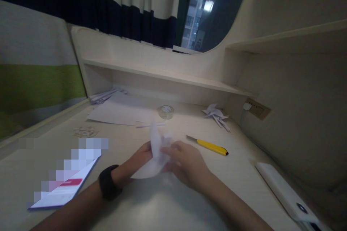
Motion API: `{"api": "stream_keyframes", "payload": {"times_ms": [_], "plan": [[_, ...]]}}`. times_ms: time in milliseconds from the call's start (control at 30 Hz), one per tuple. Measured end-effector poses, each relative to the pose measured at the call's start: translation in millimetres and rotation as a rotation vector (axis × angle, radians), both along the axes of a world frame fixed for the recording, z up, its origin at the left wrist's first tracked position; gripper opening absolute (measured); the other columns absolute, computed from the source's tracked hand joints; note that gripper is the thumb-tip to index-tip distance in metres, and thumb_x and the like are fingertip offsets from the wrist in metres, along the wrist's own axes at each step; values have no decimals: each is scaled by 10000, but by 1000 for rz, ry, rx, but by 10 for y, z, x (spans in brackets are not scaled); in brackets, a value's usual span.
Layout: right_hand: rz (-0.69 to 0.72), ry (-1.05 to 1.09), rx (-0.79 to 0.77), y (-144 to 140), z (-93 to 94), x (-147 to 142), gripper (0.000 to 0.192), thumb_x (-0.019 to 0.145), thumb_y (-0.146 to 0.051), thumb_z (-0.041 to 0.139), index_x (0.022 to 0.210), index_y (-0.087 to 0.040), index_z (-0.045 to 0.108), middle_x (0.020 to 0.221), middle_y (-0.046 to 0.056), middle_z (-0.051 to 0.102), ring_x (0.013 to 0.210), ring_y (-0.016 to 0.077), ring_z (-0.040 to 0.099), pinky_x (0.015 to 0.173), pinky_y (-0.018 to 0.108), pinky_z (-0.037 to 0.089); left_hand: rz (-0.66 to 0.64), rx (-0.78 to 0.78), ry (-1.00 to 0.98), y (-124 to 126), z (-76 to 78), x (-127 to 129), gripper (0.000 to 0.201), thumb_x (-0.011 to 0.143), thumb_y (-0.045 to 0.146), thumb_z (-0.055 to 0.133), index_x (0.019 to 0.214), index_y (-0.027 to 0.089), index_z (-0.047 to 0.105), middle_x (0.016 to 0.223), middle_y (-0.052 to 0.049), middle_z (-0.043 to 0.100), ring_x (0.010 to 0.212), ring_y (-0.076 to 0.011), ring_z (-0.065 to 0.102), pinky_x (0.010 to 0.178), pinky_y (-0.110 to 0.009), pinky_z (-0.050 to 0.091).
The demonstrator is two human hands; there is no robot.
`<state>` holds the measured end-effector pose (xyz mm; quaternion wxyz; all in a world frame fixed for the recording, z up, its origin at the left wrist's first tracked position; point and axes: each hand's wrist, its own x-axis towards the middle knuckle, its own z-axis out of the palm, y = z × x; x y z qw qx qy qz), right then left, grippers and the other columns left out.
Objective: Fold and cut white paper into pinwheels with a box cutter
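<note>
Folded paper (155,160): white, raised between my two hands above the near middle of the desk (173,209); blur softens its folds, though one wide flap seems to stand upright.
Left hand (142,152): gripping the folded paper from the left, most of the fingers hidden behind it; a black wristband (108,183) circles my wrist.
Right hand (189,162): fingers curled in, pinching the folded paper from the right, close to my left hand.
Paper stick (157,125): on the desk beyond my hands, partly covered by the folded paper from my viewpoint.
Cutter (213,147): yellow, blade out, lying near my right hand with its tip toward the left.
Tape roll (166,112): clear, flat on the desk beyond the paper stick.
White sheets (119,112): far left, beside a bundle of rolled paper (104,96).
Small pale pieces (85,132): clustered nearer me than the white sheets.
Pale panel (69,192): left of my left forearm, partly pixelated.
Paper pinwheels (214,111): far right, near the wall.
White box (282,191): near right, along the wall below the socket (257,109).
</note>
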<state>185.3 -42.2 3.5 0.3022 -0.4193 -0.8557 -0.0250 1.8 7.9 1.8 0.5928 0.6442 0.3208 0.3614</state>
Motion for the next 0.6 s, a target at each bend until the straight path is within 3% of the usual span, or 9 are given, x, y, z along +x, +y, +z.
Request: {"api": "stream_keyframes", "payload": {"times_ms": [100, 300, 467, 600], "plan": [[-16, -101, 148, 20, -15, 6, 276, 817, -381, 634, 1082, -306, 617, 934, 35, 609, 721, 154, 538, 600, 272, 389, -29, 7, 4, 24, -46, 3, 237, 633, 254, 706, 825, 115, 695, 886, -83, 696, 855, -266, 602, 758, -342, 481], [75, 46, 270, 2, 1, -4, 143, 856, -289, 593, 982, -242, 642, 863, 37, 641, 715, 145, 549, 624, 275, 408, -58, 0, -61, 69, -211, 30, 212, 662, 298, 682, 791, 130, 678, 852, -73, 687, 836, -244, 600, 759, -335, 481], [157, 231, 71, -102, 171, -11, 318, 810, -377, 635, 1072, -198, 606, 952, 70, 624, 831, 174, 574, 712, 306, 462, -21, 20, -71, 40, -160, 32, 181, 680, 269, 667, 804, 136, 670, 838, -66, 687, 837, -252, 600, 770, -334, 477], [-12, 251, -28, -154, 319, -105, 354, 812, -401, 612, 1099, -195, 576, 856, 32, 621, 773, 159, 574, 694, 290, 451, -7, 134, -89, -75, -66, 35, 171, 794, 252, 581, 917, 156, 650, 952, -62, 673, 913, -242, 588, 851, -346, 446]]}}
